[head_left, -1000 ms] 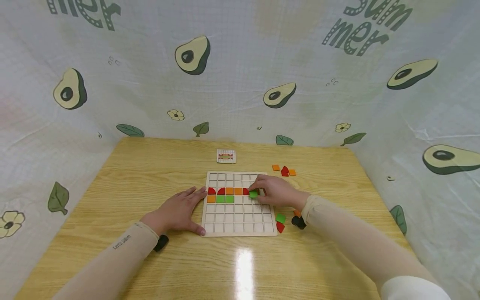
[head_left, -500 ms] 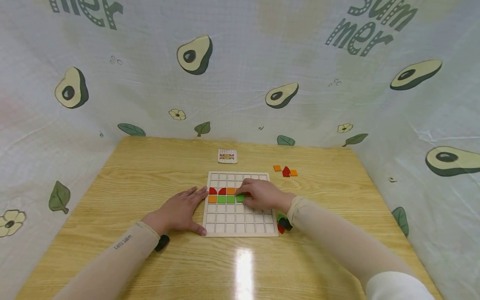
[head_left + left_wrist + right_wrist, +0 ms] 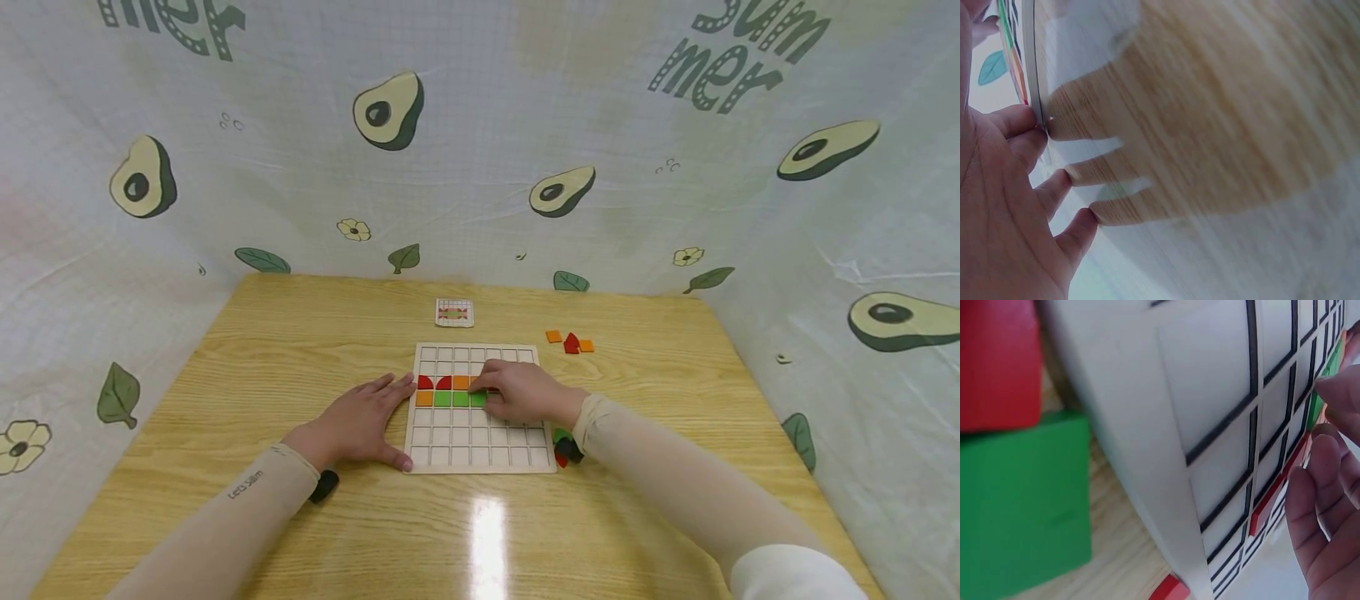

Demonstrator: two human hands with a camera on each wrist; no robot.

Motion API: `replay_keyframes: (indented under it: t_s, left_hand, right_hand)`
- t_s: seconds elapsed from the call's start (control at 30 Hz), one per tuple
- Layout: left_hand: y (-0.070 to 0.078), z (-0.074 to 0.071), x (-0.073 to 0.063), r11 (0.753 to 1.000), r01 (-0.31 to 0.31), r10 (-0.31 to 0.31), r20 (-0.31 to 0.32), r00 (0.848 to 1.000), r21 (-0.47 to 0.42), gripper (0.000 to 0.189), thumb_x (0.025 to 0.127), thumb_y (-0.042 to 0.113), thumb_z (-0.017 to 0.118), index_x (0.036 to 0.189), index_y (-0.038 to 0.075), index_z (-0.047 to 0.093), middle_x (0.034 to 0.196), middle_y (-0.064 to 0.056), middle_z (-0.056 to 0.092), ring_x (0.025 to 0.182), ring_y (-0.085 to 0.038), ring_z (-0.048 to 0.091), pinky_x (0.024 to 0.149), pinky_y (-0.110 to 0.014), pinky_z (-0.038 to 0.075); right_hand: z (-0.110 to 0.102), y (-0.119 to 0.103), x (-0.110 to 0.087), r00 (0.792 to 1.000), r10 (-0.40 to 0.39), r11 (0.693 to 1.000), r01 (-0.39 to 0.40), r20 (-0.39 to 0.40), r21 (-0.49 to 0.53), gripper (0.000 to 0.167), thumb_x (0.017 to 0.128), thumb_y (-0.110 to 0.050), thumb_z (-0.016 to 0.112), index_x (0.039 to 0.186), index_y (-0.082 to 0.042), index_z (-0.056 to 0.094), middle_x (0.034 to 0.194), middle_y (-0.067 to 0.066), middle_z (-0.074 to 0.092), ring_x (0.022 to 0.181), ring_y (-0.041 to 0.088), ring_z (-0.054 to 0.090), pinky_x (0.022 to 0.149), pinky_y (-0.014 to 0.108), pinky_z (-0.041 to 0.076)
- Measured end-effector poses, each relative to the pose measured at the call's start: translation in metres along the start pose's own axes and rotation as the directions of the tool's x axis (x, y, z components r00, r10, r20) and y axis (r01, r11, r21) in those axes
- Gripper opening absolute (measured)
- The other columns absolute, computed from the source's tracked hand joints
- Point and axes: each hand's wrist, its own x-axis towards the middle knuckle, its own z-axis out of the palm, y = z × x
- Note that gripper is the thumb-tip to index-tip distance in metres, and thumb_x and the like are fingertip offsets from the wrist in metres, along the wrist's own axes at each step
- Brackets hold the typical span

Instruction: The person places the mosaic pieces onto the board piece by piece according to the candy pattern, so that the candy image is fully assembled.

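Head view, lower centre: the left hand (image 3: 360,423), fingers spread, seemingly steadies the gridded board (image 3: 451,437). The right hand (image 3: 529,392) pinches a green square tile (image 3: 478,400), likely for alignment.

Even light leaves white glare on the table (image 3: 390,533), and the right wrist view blurs the near board edge (image 3: 1129,425).

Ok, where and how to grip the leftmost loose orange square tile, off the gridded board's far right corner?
Probably by its near and far edges, from above: the orange square tile lies flat on the wooden table, and the pointed red shape crowds its right.
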Motion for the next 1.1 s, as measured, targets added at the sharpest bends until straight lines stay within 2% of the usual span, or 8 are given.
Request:
replay_keyframes:
  t_s: [0.2,0.43,0.67,0.83,1.1]
  left_hand:
    - [0.002,-0.001,0.001,1.000,-0.003,0.003,-0.003,1.000,0.001,0.122,0.065,0.079,0.072,0.157,0.008,0.032,0.163,-0.007,0.024,0.147,-0.038,0.021,0.113,-0.058,0.024]
    - [0.001,0.000,0.002,1.000,0.003,-0.003,-0.004,1.000,0.012,0.124,0.065,0.082,0.070,0.157,0.009,0.032,0.163,-0.006,0.023,0.148,-0.037,0.020,0.113,-0.058,0.024]
    - [-0.003,0.005,0.004,1.000,0.019,-0.019,0.001,1.000,0.015,0.125,0.063,0.083,0.070,0.158,0.011,0.031,0.164,-0.004,0.022,0.148,-0.036,0.019,0.113,-0.058,0.024]
    - [-0.002,0.004,0.003,1.000,0.016,-0.016,-0.007,1.000,-0.005,0.125,0.063,0.082,0.072,0.157,0.011,0.032,0.164,-0.005,0.023,0.148,-0.037,0.020,0.113,-0.059,0.025]
    - [-0.002,0.005,0.003,1.000,0.012,-0.012,-0.004,1.000,0.012,0.126,0.062,0.083,0.070,0.158,0.011,0.031,0.164,-0.003,0.022,0.148,-0.036,0.019,0.113,-0.058,0.025]
  right_hand:
    - [-0.014,0.008,-0.019,0.999,0.053,0.998,-0.053,-0.001,0.013,0.030,0.093,-0.022,0.068,0.123,-0.022,0.072,0.111,-0.008,0.060,0.081,0.007,0.054,0.071,0.026,0.049]
    - [-0.029,0.024,-0.073,0.996,0.079,0.996,-0.077,-0.048,0.040,0.029,0.089,-0.015,0.071,0.118,-0.016,0.074,0.107,-0.002,0.062,0.067,0.006,0.048,0.060,0.025,0.045]
    - [-0.020,0.032,-0.118,0.993,0.117,0.991,-0.115,-0.027,0.066,0.030,0.088,-0.020,0.075,0.118,-0.017,0.073,0.108,-0.006,0.062,0.060,0.001,0.045,0.055,0.023,0.044]
    - [-0.011,0.031,-0.130,0.994,0.113,0.987,-0.111,-0.012,0.114,0.031,0.088,-0.017,0.073,0.119,-0.020,0.073,0.109,-0.010,0.061,0.065,0.002,0.047,0.060,0.023,0.044]
    - [-0.007,0.028,-0.133,0.996,0.090,0.984,-0.088,-0.006,0.158,0.030,0.087,-0.011,0.071,0.115,-0.019,0.073,0.109,-0.009,0.060,0.067,0.002,0.047,0.060,0.023,0.044]
